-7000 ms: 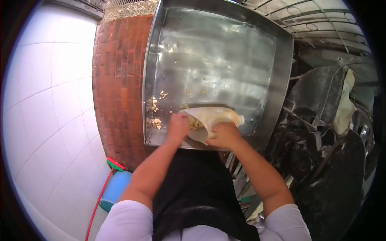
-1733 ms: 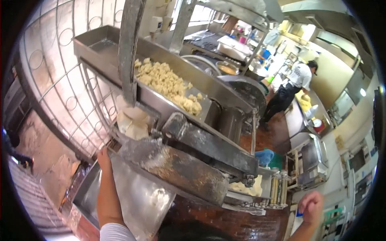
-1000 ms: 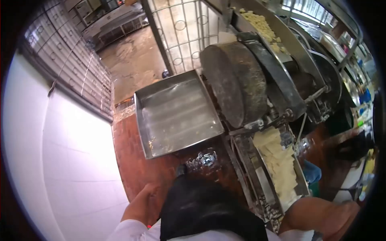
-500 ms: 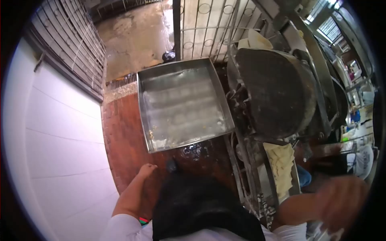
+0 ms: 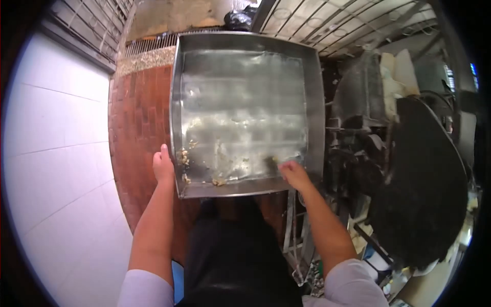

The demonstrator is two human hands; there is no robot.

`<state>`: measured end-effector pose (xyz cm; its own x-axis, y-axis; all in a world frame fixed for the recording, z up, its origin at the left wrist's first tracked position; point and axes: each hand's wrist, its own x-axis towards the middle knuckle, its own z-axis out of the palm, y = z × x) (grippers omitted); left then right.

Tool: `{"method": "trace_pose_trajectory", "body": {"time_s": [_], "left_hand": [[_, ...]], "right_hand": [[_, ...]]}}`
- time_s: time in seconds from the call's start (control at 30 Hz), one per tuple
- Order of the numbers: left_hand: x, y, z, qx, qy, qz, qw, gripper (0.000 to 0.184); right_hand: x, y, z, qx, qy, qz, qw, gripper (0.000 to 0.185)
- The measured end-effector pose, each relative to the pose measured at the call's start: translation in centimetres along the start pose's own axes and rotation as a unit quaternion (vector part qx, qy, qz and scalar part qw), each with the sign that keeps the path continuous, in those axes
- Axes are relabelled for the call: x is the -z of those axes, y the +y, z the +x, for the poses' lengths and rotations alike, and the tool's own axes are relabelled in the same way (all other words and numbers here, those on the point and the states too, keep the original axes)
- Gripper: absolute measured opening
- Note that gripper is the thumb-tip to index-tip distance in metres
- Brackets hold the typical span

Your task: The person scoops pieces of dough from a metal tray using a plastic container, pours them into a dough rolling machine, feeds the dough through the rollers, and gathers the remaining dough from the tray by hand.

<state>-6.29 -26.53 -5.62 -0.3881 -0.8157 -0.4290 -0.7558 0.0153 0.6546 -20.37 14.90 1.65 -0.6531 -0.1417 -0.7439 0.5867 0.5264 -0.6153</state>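
A large square metal tray point(image 5: 314, 117) with raised walls lies in front of me. Pale crumbs point(image 5: 184, 157) are scattered in its near left corner, with a small clump point(image 5: 218, 182) along the near side. My left hand point(image 5: 163, 165) is closed at the outside of the left wall, thumb up, its fingers partly hidden. Over the near right part of the tray floor, my right hand point(image 5: 293, 173) is closed. A small dark blurred shape shows at its fingertips; I cannot make out what it is.
On the right stands dark machinery with a big rounded black panel point(image 5: 422, 184). White tiled wall point(image 5: 61, 138) runs along the left, above red brick floor point(image 5: 135, 123). A floor grate point(image 5: 153, 45), a black bag point(image 5: 239, 19) and metal bars lie beyond the tray.
My right hand has come from the far right into the tray. My left hand has moved up to the tray's left wall. The view has shifted, and the tray now appears larger and nearer.
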Motion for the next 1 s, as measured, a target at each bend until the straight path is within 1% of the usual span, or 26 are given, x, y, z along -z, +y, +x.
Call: {"method": "trace_pose_trajectory", "body": {"time_s": [0.03, 0.07, 0.13, 0.17, 0.2, 0.23, 0.27, 0.3, 0.33, 0.37, 0.4, 0.43, 0.5, 0.53, 0.6, 0.63, 0.67, 0.7, 0.73, 0.77, 0.8, 0.87, 0.9, 0.93, 0.97, 1.0], "left_hand": [[-0.9, 0.3, 0.4, 0.005, 0.029, 0.006, 1.0, 0.056], [-2.0, 0.2, 0.7, 0.014, 0.028, 0.015, 0.999, 0.056], [-3.7, -0.1, 0.7, 0.016, 0.042, -0.122, 0.992, 0.058], [-3.9, 0.2, 0.5, 0.018, 0.041, -0.169, 0.985, 0.058], [-3.9, 0.7, 0.1, 0.027, 0.043, -0.157, 0.986, 0.058], [-3.7, 1.2, -0.2, 0.007, 0.04, -0.108, 0.993, 0.057], [-3.6, 1.2, -0.4, -0.012, 0.036, -0.061, 0.997, 0.056], [-3.6, 0.9, -0.3, -0.005, 0.039, -0.052, 0.998, 0.056], [-3.8, 0.9, -0.1, -0.006, 0.047, -0.05, 0.998, 0.055], [-4.0, 0.9, -0.1, -0.008, 0.056, -0.05, 0.997, 0.055], [-4.0, 1.1, -0.2, -0.007, 0.059, -0.047, 0.997, 0.055], [-4.0, 1.5, -0.4, -0.007, 0.062, -0.024, 0.998, 0.055], [-3.7, 1.7, -0.1, -0.014, 0.064, 0.001, 0.998, 0.054], [-3.7, 1.1, 0.2, -0.009, 0.056, 0.001, 0.998, 0.054], [-3.8, 0.6, 0.1, 0.001, 0.046, 0.0, 0.999, 0.054], [-4.1, 0.9, 0.0, -0.001, 0.053, -0.018, 0.998, 0.053], [-4.2, 1.0, 0.0, -0.001, 0.062, -0.036, 0.997, 0.052], [-4.2, 0.8, -0.1, 0.006, 0.066, -0.034, 0.997, 0.052], [-4.0, 0.7, -0.1, -0.001, 0.057, -0.038, 0.998, 0.051], [-4.0, 0.7, 0.0, -0.01, 0.048, -0.042, 0.998, 0.05], [-4.0, 0.8, 0.1, -0.007, 0.05, -0.038, 0.998, 0.05], [-3.9, 1.1, 0.0, -0.014, 0.043, -0.05, 0.998, 0.048], [-3.9, 0.9, 0.0, -0.014, 0.041, -0.047, 0.998, 0.048], [-4.0, 0.6, 0.1, -0.014, 0.04, -0.054, 0.998, 0.048], [-3.9, 0.6, 0.0, -0.014, 0.039, -0.063, 0.997, 0.047], [-3.9, 0.8, -0.1, -0.016, 0.041, -0.067, 0.997, 0.047]], "right_hand": [[0.4, 1.5, 3.7, 0.081, 0.035, -0.145, 0.986, 0.035], [1.0, 3.3, 7.2, 0.16, 0.066, -0.283, 0.943, 0.04], [4.2, 7.8, 13.7, 0.072, 0.09, -0.193, 0.975, 0.042], [6.1, 9.1, 15.4, -0.01, 0.117, -0.159, 0.98, 0.039], [6.8, 10.3, 16.7, -0.09, 0.143, -0.126, 0.977, 0.037], [5.7, 11.7, 17.7, -0.102, 0.131, -0.128, 0.978, 0.037], [3.8, 13.2, 18.4, -0.093, 0.104, -0.149, 0.979, 0.032], [1.6, 14.0, 18.8, -0.081, 0.079, -0.169, 0.979, 0.026], [-4.7, 14.1, 17.4, 0.011, 0.163, -0.117, 0.98, 0.02], [-9.9, 6.8, 13.4, 0.012, 0.196, -0.203, 0.959, 0.017], [-14.0, 7.5, 13.1, 0.011, 0.114, -0.188, 0.976, 0.017], [-17.5, 7.5, 12.7, 0.044, 0.052, -0.18, 0.981, 0.022], [-20.4, 6.0, 12.5, -0.036, -0.079, -0.083, 0.993, 0.024], [-19.4, 4.4, 12.9, -0.036, -0.079, -0.08, 0.993, 0.024], [-13.8, -0.2, 14.9, -0.127, -0.098, 0.083, 0.984, 0.017], [-10.6, -1.2, 17.3, -0.149, -0.057, 0.181, 0.971, 0.013], [-7.4, 1.5, 21.8, -0.086, -0.061, 0.314, 0.944, 0.018], [-4.7, -0.5, 24.0, -0.016, -0.067, 0.581, 0.811, 0.023], [-2.1, -1.9, 26.1, 0.043, -0.127, 0.644, 0.753, 0.025], [-3.3, -7.7, 24.1, -0.014, 0.097, 0.559, 0.823, 0.027], [-5.4, -6.6, 25.5, -0.019, 0.096, 0.559, 0.823, 0.027], [-9.7, -2.9, 27.6, 0.022, -0.115, 0.524, 0.844, 0.031], [-14.2, -2.6, 24.6, -0.018, -0.091, 0.486, 0.869, 0.035], [-18.2, -1.4, 21.7, -0.07, -0.099, 0.445, 0.887, 0.035], [-20.8, -0.6, 19.1, -0.137, -0.143, 0.407, 0.892, 0.031], [-22.6, 1.1, 17.2, -0.123, -0.217, 0.354, 0.901, 0.029]]}}
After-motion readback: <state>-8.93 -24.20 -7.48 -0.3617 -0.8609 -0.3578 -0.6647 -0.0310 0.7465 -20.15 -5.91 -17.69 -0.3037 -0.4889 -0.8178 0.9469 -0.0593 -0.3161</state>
